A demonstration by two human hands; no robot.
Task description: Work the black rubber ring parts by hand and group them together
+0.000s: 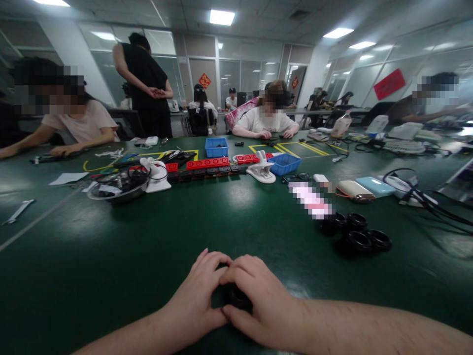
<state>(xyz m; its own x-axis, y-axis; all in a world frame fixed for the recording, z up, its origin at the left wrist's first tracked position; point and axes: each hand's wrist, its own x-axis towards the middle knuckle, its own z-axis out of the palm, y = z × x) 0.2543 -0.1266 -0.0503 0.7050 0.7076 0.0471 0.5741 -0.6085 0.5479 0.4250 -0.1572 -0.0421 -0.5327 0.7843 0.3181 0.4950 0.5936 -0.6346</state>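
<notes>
My left hand (pixel 207 291) and my right hand (pixel 260 301) meet over the green tabletop at the near middle. Between them is a black rounded part (pixel 238 297), mostly covered by my fingers. The right fingers and thumb wrap round it from the right. On the other side, my left fingers and thumb curve round it, their tips close to the right hand's. Its full shape is hidden. To the right, several black ring-shaped parts (pixel 359 240) lie grouped on the table, beside a phone (pixel 310 199) with a blurred screen.
A metal bowl (pixel 120 195) of dark parts stands at the left, near a wrench (pixel 18 212). Red power strips (pixel 208 163), a white clip stand (pixel 262 170) and blue bins (pixel 284 164) line the middle. Power banks (pixel 375 186) and cables lie right. Other people sit across the table.
</notes>
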